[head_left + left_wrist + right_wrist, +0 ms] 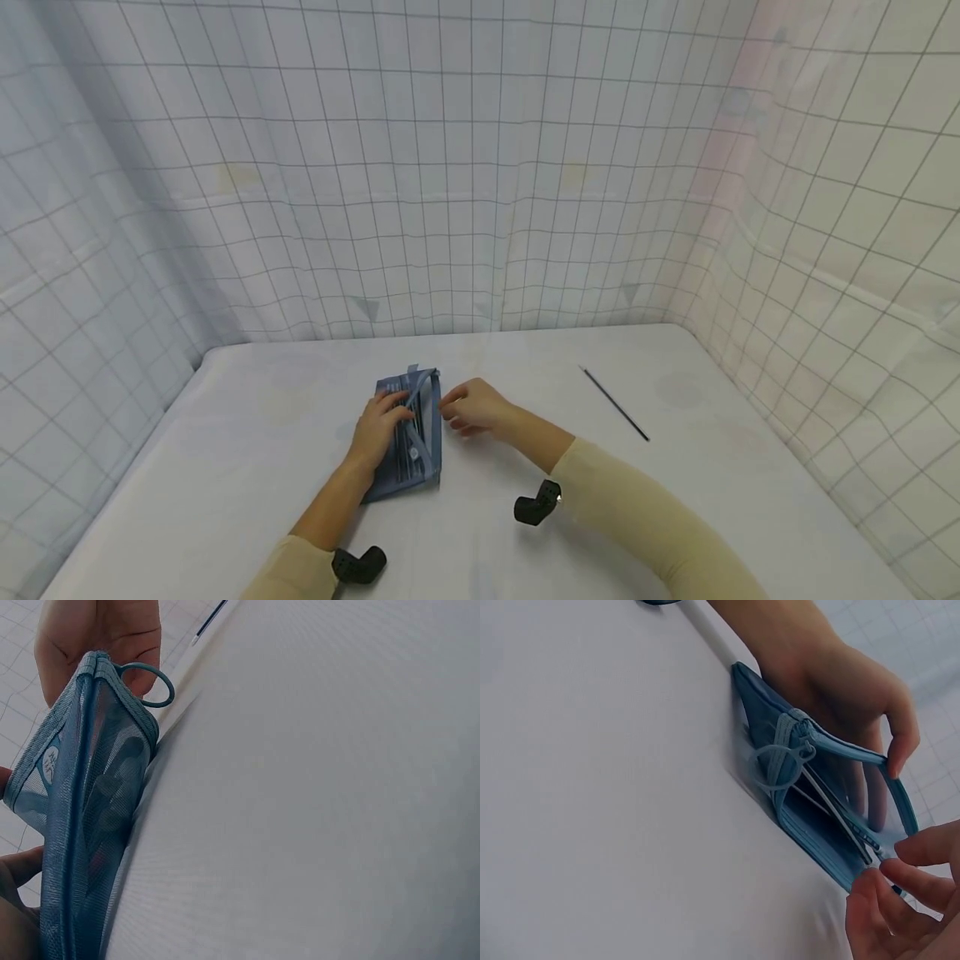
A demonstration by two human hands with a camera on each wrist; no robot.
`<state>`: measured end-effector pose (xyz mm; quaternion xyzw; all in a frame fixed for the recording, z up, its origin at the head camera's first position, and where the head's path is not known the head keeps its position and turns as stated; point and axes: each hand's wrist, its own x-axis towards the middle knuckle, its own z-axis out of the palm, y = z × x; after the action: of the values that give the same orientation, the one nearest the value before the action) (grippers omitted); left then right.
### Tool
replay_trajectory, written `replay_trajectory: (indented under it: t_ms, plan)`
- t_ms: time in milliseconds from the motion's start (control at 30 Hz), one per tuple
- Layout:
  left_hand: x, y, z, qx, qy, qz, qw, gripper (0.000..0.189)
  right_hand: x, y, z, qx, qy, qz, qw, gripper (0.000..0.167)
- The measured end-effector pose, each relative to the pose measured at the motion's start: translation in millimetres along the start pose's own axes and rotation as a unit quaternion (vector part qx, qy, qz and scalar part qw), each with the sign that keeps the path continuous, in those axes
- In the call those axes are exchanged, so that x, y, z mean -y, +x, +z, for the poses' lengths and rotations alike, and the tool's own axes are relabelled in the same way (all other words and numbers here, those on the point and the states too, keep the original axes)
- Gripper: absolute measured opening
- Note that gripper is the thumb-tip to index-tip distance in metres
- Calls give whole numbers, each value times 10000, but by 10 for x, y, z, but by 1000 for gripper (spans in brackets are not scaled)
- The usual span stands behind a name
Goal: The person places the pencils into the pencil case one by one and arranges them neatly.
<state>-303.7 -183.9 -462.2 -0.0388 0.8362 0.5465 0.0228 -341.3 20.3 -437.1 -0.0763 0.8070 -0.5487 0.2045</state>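
A blue mesh pencil case (388, 478) lies on the white table, its zipped mouth gaping toward the right. My left hand (377, 427) lies over it and holds the upper rim; in the right wrist view its thumb hooks the zipper edge, with other fingers visible behind the mesh. Several slim pens (841, 816) stick out toward the mouth. There my right hand (480, 408) reaches in from the right, bent fingers spread apart at the pen ends. Whether the fingertips touch a pen is hard to see. A ring-shaped zipper pull (172, 691) dangles from the case's corner.
One dark, thin pen (615, 404) rests on the table to the right of my right hand. Gridded white curtains (465, 183) hang behind the table and at both sides. Small black cameras (537, 503) are fixed to both wrists.
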Motion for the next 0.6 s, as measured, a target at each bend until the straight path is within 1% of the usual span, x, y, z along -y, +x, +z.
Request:
replay_trajectory:
  t_ms: [200, 433, 600]
  plan:
    - [11, 25, 4, -4, 47, 59, 10000, 63, 31, -72, -167, 63, -476, -113, 9988, 24]
    - [19, 21, 2, -2, -3, 122, 9999, 63, 32, -96, -420, 56, -681, -176, 9975, 31]
    - [25, 12, -6, 26, -79, 101, 9999, 63, 14, -127, -592, 6, -783, -188, 9967, 33]
